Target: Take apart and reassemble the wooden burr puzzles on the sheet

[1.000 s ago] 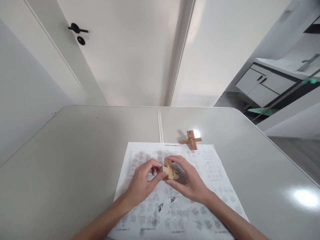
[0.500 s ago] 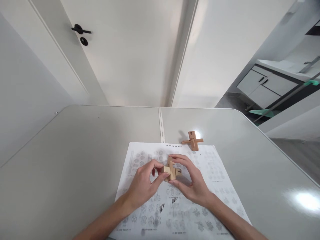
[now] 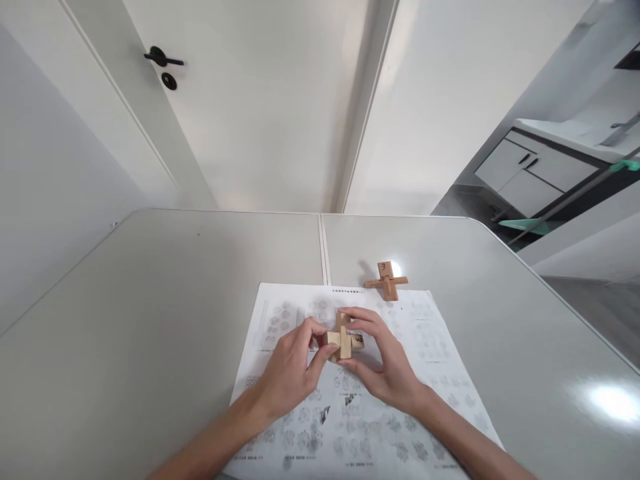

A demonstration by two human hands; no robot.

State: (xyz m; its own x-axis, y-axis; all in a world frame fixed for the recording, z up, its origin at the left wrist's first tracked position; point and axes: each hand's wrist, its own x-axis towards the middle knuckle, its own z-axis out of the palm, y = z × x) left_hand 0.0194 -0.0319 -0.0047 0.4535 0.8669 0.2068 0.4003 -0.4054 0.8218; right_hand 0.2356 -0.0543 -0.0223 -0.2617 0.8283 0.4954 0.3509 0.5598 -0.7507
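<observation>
A light wooden interlocking puzzle (image 3: pixel 345 343) made of crossed blocks is held between both hands above a printed sheet (image 3: pixel 410 353). My left hand (image 3: pixel 293 360) pinches its left block between thumb and fingers. From the other side, my right hand (image 3: pixel 383 360) grips it with the fingers at the far end and the thumb at the near end. A dark mark is written on the block that points right. Past the sheet's far edge, a darker assembled wooden cross puzzle (image 3: pixel 387 281) rests on the table, also marked on its upper block.
The grey table (image 3: pixel 125 320) has a white seam (image 3: pixel 324 253) running away from me. Beyond it stands a white door with a black handle (image 3: pixel 159 57). A sink cabinet (image 3: pixel 535 163) is at the far right. Rows of small diagrams cover the sheet.
The hands stay on the puzzle with only a very slight shift of the left fingers and the blocks. The view has moved marginally; the darker puzzle lies as before.
</observation>
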